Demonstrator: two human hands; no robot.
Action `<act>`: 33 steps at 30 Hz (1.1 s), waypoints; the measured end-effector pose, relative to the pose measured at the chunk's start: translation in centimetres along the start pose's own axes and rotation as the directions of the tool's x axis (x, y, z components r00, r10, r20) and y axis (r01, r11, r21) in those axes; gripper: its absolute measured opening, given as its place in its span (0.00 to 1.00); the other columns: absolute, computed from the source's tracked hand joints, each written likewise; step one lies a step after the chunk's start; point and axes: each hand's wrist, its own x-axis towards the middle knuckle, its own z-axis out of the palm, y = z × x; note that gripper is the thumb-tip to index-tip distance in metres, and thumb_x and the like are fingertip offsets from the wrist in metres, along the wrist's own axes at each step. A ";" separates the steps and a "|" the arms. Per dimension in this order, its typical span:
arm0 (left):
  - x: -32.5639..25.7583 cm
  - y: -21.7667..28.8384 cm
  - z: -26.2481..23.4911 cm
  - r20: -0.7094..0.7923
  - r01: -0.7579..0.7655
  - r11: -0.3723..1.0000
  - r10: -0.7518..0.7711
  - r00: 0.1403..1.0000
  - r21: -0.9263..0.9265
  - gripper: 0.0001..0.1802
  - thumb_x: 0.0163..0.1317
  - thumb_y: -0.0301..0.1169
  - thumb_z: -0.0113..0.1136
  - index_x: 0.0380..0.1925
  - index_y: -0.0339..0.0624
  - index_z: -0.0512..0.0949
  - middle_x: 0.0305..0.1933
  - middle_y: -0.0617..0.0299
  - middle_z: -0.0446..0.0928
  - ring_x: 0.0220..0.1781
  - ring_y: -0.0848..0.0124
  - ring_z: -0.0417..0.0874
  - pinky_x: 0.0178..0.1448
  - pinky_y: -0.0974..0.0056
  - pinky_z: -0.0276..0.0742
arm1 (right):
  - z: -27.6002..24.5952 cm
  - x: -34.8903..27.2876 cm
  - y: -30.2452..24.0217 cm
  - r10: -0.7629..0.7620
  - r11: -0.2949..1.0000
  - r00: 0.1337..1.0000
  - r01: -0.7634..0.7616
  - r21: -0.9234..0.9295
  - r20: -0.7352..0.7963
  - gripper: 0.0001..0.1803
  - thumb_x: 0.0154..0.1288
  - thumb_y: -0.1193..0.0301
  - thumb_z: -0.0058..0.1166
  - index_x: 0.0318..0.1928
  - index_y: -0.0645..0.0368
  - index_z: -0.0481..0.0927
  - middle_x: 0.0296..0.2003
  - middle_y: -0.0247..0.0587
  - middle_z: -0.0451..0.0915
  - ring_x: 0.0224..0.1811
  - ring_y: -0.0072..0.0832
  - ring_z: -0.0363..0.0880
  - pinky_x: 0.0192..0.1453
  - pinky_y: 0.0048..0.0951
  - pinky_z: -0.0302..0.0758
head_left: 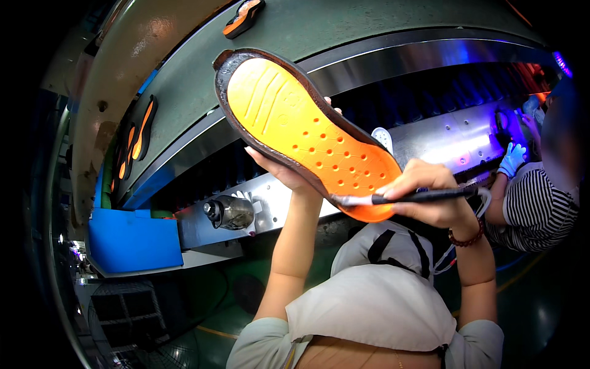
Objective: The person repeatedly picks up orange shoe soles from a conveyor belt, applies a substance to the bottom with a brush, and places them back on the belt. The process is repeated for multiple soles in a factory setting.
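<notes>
An orange shoe sole (270, 104) with a dark raised rim is held up in front of me, tilted, its inner face toward me. It has a grid of small holes in one half and curved grooves in the other. My left hand (284, 169) grips it from beneath, with fingertips showing past the far edge. In my right hand (433, 190) is a black-handled brush (424, 196) with a thin tube trailing from its end. The brush's pale bristles touch the rim at the sole's lower end.
A green conveyor belt (369, 40) curves past, carrying several more orange and black soles (144, 129). A dark bottle (230, 212) stands on the metal shelf (267, 197) below. At left is a blue box (135, 241). A co-worker in a striped top (534, 209) is at the right.
</notes>
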 end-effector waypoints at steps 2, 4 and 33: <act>0.0 0.7 -0.4 0.065 0.021 1.000 -0.020 0.998 -0.018 0.48 0.49 0.71 0.33 0.61 0.48 0.50 0.58 0.41 0.60 0.53 0.50 0.69 0.55 0.51 0.67 | -0.3 -0.4 -0.5 -0.074 0.994 0.988 0.084 -0.068 0.134 0.10 0.42 0.80 0.61 0.31 0.60 0.80 0.30 0.35 0.81 0.33 0.26 0.76 0.40 0.23 0.69; -0.2 0.8 -0.1 -0.001 0.019 1.000 -0.019 1.000 0.017 0.48 0.48 0.71 0.34 0.61 0.49 0.50 0.58 0.41 0.60 0.53 0.49 0.68 0.56 0.51 0.67 | -1.2 -1.0 -0.3 0.012 0.991 0.990 -0.030 0.129 0.141 0.10 0.43 0.81 0.61 0.31 0.61 0.80 0.31 0.39 0.81 0.34 0.26 0.76 0.42 0.24 0.69; -4.2 0.4 -2.2 -0.050 0.699 0.688 -0.718 0.694 -0.195 0.24 0.51 0.36 0.53 0.47 0.34 0.69 0.45 0.49 0.75 0.44 0.62 0.78 0.52 0.62 0.72 | -1.2 -0.3 0.6 0.079 0.997 0.964 -0.082 0.000 0.253 0.11 0.47 0.83 0.58 0.34 0.67 0.79 0.35 0.47 0.80 0.40 0.31 0.79 0.46 0.27 0.74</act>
